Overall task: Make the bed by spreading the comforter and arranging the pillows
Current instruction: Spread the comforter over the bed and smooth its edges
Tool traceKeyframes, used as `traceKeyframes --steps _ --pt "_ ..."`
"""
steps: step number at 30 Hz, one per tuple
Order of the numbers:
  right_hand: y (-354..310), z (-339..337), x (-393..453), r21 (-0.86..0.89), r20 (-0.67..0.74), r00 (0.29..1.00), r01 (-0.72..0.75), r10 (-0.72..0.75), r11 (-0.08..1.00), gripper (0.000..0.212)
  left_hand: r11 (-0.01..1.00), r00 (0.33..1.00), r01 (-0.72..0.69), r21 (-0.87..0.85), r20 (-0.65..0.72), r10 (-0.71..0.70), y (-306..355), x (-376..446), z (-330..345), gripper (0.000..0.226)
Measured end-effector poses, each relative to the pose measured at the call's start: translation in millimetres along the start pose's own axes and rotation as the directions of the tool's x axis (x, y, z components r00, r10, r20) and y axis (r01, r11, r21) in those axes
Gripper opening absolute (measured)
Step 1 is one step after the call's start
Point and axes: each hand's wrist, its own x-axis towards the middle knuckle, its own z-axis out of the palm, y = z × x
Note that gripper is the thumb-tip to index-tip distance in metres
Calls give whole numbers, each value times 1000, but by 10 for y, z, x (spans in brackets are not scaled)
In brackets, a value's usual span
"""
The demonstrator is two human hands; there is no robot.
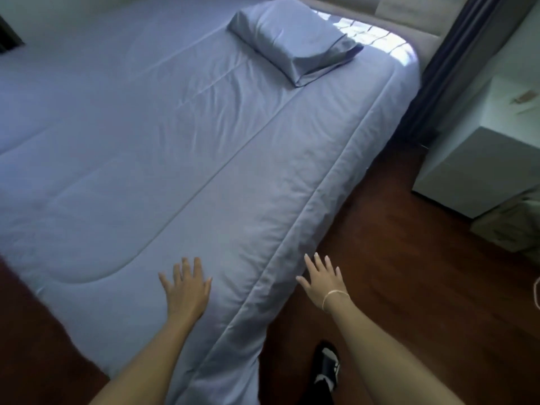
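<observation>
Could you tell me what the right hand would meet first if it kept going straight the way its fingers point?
Probably the comforter: the right hand, fingers spread, points up the hanging side edge by the floor. Depth is unclear, so it may already touch.

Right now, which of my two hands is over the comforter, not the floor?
The left hand, fingers spread over the blue comforter. The right hand, with the thin wrist band, is past the bed's hanging edge, above the wooden floor.
</observation>
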Motion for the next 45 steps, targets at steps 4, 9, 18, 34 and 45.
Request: traceKeyframes --steps 4,9,18,34,45 --pt "562 -918 159 -6 -177 981 78 -78 997 64 993 990 -95 -67 -113 87 1348 204 -535 59" --pt "1210 -1909 376 8 -336 937 106 -97 994 53 956 923 -264 -132 -322 210 2817 461 -1100 45" --pt "2089 -3065 1128 3 -383 921 85 -77 996 48 923 866 -347 -166 -435 247 3853 1465 -1795 38" --pt "3429 -5615 3764 -19 -404 910 93 -93 995 63 874 864 -398 -278 -434 256 6313 4299 -2793 40" --pt "4703 -7111 5775 -33 -313 936 160 -162 987 62 903 903 -264 -339 -417 107 8045 5984 -3141 43"
